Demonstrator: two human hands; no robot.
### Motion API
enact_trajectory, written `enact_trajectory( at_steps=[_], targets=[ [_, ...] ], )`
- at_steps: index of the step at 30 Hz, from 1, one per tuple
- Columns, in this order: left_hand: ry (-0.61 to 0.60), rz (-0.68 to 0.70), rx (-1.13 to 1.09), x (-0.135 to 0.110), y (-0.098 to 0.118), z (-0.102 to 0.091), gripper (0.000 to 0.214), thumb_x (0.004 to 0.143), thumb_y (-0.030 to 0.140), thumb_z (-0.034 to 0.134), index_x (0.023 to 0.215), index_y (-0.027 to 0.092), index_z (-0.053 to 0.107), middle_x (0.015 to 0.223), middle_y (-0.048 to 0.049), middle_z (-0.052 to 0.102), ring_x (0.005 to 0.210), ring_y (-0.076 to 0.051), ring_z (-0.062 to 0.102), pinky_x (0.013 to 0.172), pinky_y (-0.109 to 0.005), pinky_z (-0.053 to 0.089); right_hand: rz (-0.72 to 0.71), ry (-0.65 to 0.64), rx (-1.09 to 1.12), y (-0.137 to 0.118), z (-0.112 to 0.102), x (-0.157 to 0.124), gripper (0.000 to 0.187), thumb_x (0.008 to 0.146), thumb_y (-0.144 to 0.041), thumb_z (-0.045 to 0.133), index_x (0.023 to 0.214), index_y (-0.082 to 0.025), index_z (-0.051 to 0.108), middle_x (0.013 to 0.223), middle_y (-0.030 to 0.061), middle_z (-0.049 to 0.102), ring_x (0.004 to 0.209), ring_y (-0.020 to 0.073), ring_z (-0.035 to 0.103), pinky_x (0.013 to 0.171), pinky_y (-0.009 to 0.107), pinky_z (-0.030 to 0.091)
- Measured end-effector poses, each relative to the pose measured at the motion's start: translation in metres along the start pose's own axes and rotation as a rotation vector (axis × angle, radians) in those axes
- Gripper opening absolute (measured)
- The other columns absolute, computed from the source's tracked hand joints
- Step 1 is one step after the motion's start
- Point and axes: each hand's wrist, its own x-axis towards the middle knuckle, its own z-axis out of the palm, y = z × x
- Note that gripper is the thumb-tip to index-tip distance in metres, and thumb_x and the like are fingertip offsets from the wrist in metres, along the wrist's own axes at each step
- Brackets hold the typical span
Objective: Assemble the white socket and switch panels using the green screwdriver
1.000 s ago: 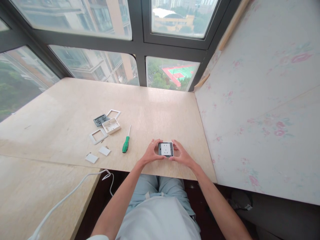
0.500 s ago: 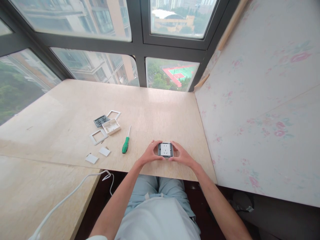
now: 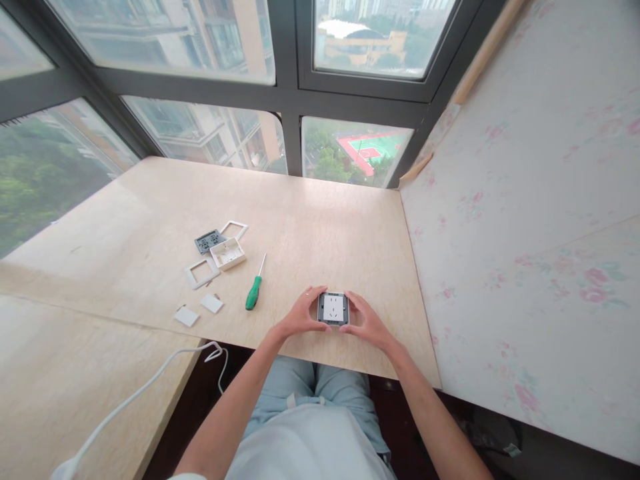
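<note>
Between my two hands is a wall socket (image 3: 333,309), its white outlet face turned up within a dark grey surround. My left hand (image 3: 303,313) grips its left side, thumb at the near edge and fingers at the far edge. On the other side my right hand (image 3: 369,322) is closed round the right edge in the same way. To the left of my left hand a screwdriver (image 3: 254,292) with a green handle lies on the table, its shaft pointing away from me.
Left of the screwdriver lie a white mounting box (image 3: 228,255), a dark grey socket back (image 3: 209,241), two white frames (image 3: 203,273) and two small white plates (image 3: 213,303). A white cable (image 3: 145,385) crosses the near-left surface. The papered wall (image 3: 500,253) bounds the right side.
My view has swung slightly, shifting the scene a little to the right. Both hands still hold the socket, which sits slightly lower in the picture.
</note>
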Motion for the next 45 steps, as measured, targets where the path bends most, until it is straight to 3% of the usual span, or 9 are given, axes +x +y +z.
enact_trajectory(
  at_steps=[7, 10, 16, 19, 21, 25, 33, 41, 45],
  targets=[
    [-0.015, -0.129, -0.048, -0.010, 0.009, -0.004, 0.112, 0.058, 0.050, 0.088, 0.151, 0.026, 0.032, 0.155, -0.0148, 0.034, 0.146, -0.035, 0.026, 0.119, -0.056, 0.022, -0.002, -0.007, -0.012, 0.000, 0.000, -0.003, 0.097, 0.070, -0.049, 0.080, 0.151, -0.028, 0.032, 0.153, 0.0147, 0.038, 0.139, 0.0332, 0.038, 0.110, 0.052, 0.040],
    [0.066, -0.170, -0.094, -0.026, 0.012, -0.010, 0.107, 0.060, 0.050, 0.087, 0.149, 0.026, 0.034, 0.155, -0.0138, 0.034, 0.144, -0.033, 0.032, 0.119, -0.054, 0.026, 0.009, -0.016, -0.028, 0.001, 0.000, -0.004, 0.096, 0.071, -0.049, 0.079, 0.151, -0.027, 0.031, 0.152, 0.0151, 0.038, 0.138, 0.0338, 0.040, 0.109, 0.053, 0.040],
    [0.653, -0.312, -0.288, -0.066, 0.002, -0.052, 0.051, 0.080, 0.045, 0.069, 0.123, 0.018, 0.057, 0.124, -0.0135, 0.063, 0.110, -0.025, 0.065, 0.094, -0.042, 0.054, -0.001, -0.006, -0.071, 0.012, 0.002, -0.007, 0.089, 0.077, -0.046, 0.075, 0.150, -0.028, 0.029, 0.151, 0.0140, 0.039, 0.136, 0.0328, 0.044, 0.108, 0.052, 0.043],
    [0.947, -0.520, -0.089, -0.086, -0.008, -0.085, 0.040, 0.086, 0.044, 0.057, 0.113, 0.015, 0.061, 0.113, -0.0122, 0.068, 0.095, -0.021, 0.068, 0.084, -0.035, 0.056, -0.015, -0.005, -0.109, 0.018, 0.004, -0.008, 0.088, 0.078, -0.045, 0.073, 0.151, -0.029, 0.026, 0.151, 0.0131, 0.039, 0.136, 0.0330, 0.043, 0.109, 0.052, 0.043],
    [1.040, -0.705, 0.176, -0.097, -0.014, -0.106, 0.036, 0.089, 0.038, 0.047, 0.113, 0.015, 0.062, 0.112, -0.0103, 0.069, 0.090, -0.019, 0.068, 0.081, -0.032, 0.056, -0.035, -0.006, -0.140, 0.021, 0.004, -0.009, 0.087, 0.080, -0.045, 0.072, 0.152, -0.030, 0.025, 0.152, 0.0121, 0.037, 0.137, 0.0328, 0.041, 0.109, 0.053, 0.042],
    [1.026, -0.857, 0.354, -0.109, -0.024, -0.132, 0.032, 0.084, 0.029, 0.050, 0.107, 0.015, 0.068, 0.109, -0.0110, 0.069, 0.090, -0.023, 0.065, 0.088, -0.038, 0.050, -0.050, -0.009, -0.191, 0.022, 0.003, -0.009, 0.086, 0.081, -0.044, 0.070, 0.152, -0.031, 0.024, 0.153, 0.0109, 0.037, 0.138, 0.0337, 0.040, 0.110, 0.055, 0.040],
    [0.825, -0.997, 0.435, -0.100, -0.035, -0.147, 0.018, 0.076, 0.020, 0.055, 0.079, 0.019, 0.073, 0.093, -0.0127, 0.071, 0.096, -0.032, 0.064, 0.083, -0.040, 0.047, -0.072, -0.012, -0.230, 0.023, 0.000, -0.008, 0.081, 0.083, -0.045, 0.067, 0.151, -0.031, 0.025, 0.151, 0.0105, 0.040, 0.135, 0.0318, 0.045, 0.106, 0.051, 0.045],
    [0.891, -0.864, 0.210, -0.102, -0.035, -0.153, 0.013, 0.076, 0.025, 0.060, 0.073, 0.020, 0.071, 0.099, -0.0100, 0.071, 0.105, -0.030, 0.061, 0.092, -0.039, 0.045, -0.085, -0.006, -0.233, 0.023, -0.001, -0.007, 0.080, 0.083, -0.043, 0.068, 0.151, -0.030, 0.026, 0.150, 0.0120, 0.042, 0.134, 0.0327, 0.046, 0.105, 0.051, 0.046],
    [0.938, -0.751, -0.103, -0.097, -0.031, -0.141, 0.026, 0.074, 0.038, 0.062, 0.088, 0.017, 0.071, 0.090, -0.0084, 0.072, 0.080, -0.022, 0.066, 0.073, -0.033, 0.051, -0.078, -0.018, -0.233, 0.023, -0.001, -0.007, 0.081, 0.083, -0.043, 0.068, 0.151, -0.029, 0.026, 0.150, 0.0125, 0.041, 0.134, 0.0323, 0.046, 0.106, 0.050, 0.046]
  ],
)
